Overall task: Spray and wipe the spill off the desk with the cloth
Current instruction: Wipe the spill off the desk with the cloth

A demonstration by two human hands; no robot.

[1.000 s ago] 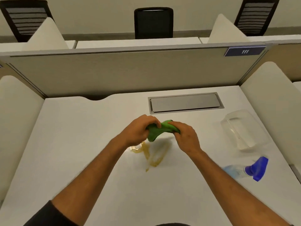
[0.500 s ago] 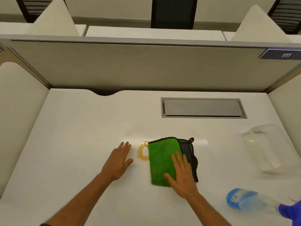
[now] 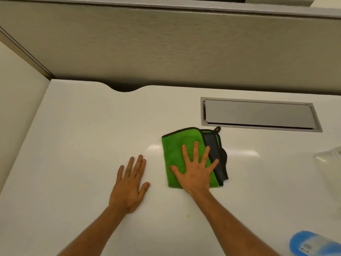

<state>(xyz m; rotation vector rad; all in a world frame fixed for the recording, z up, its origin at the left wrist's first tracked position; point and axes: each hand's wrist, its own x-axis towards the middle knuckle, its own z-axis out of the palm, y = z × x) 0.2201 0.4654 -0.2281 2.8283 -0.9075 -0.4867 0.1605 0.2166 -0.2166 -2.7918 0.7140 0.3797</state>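
A green cloth (image 3: 177,145) with a grey underside and black trim lies flat on the white desk (image 3: 83,126). My right hand (image 3: 195,170) presses down on it, palm flat and fingers spread. My left hand (image 3: 131,183) rests flat on the bare desk just left of the cloth, fingers apart, holding nothing. No brown spill shows beside the cloth; only a tiny yellowish speck (image 3: 188,216) sits near my right wrist. The spray bottle (image 3: 310,242), clear blue, lies on its side at the bottom right corner.
A grey cable hatch (image 3: 258,113) is set into the desk behind the cloth. A clear plastic container (image 3: 330,159) sits at the right edge. A beige partition wall (image 3: 166,43) closes the back, with a side panel (image 3: 18,85) on the left.
The cloth went from bunched in both hands to spread flat under my right hand. It has slid over the brown spill ring, which no longer shows. My left hand lies flat on the desk.
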